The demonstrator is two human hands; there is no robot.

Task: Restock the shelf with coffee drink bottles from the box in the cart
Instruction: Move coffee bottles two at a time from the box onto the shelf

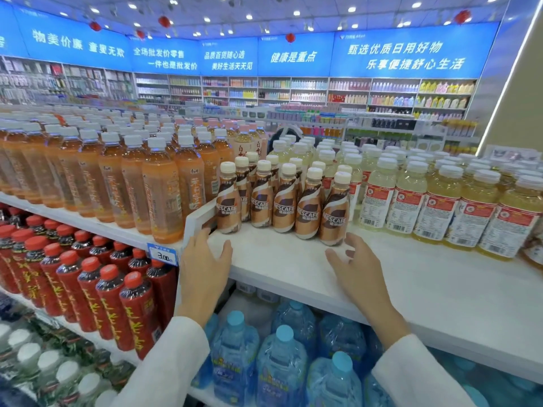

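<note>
The white shelf (293,268) runs across our view, and its front strip in the coffee lane is bare. To the left stands a dense block of orange tea bottles (158,195); to the right, rows of pale yellow drink bottles (440,207). Between them the coffee drink bottles (282,201) stand upright in a slanting cluster, set back from the shelf edge. The box and the cart are not in view, so we cannot tell how much stock is left.

A white divider (199,215) separates the coffee lane from the tea. Our left grip (205,257) is open and empty, fingers spread, with the fingertips at the divider's front end. Our right grip (357,268) is also open and empty, its fingertips just beside the base of the front right bottle (335,212).

We judge the step in hand to be squaring up the row and making room for new stock. To do it well, we push low on the bottles, near their bases, since they are narrow and likely to tip. We keep labels facing forward and the cluster parallel to the divider.
</note>
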